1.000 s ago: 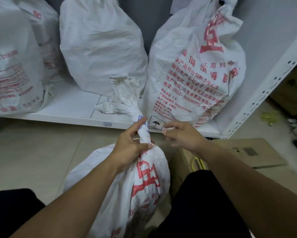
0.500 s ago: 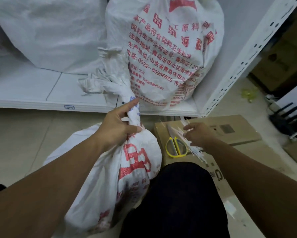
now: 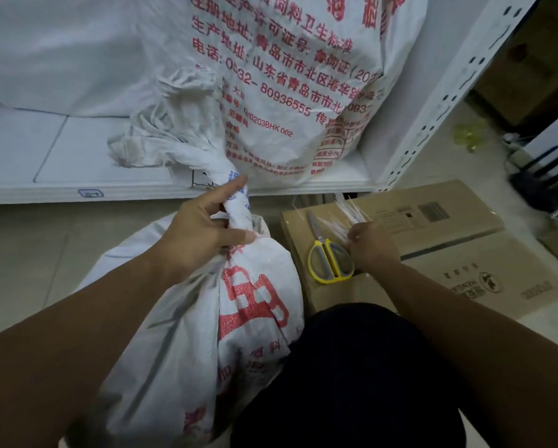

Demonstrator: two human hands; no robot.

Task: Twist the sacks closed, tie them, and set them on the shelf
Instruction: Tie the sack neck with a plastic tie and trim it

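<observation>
Sack [image 3: 238, 302], white with red print, is standing on the floor at lower centre of the frame, pressing against the person's dark-clad knee [image 3: 351, 367]. Its neck [image 3: 235, 202] is twisted into a tight rope rising toward the centre, and the loose mouth [image 3: 161, 134] is fanning out in front of the shelf [image 3: 77, 156], left of centre. Left hand [image 3: 203, 234] is clenching the neck just above the sack's shoulder, with the thumb lying across the front and the index finger pointing up along the twist. Right hand [image 3: 372, 244], at centre right, is reaching down onto a bundle of thin white ties [image 3: 345, 215] lying on a box [image 3: 432, 221]. Its fingertips are curling onto the ties, but blur is hiding whether 1 is pinched. Scissors [image 3: 331, 260] with yellow handles are lying on the box just left of that hand. 2 more sacks are sitting on the white shelf across the upper half: a printed sack [image 3: 287, 76] at upper centre and a plain sack [image 3: 77, 43] at upper left. A perforated post [image 3: 448, 92] is slanting up at upper right.
</observation>
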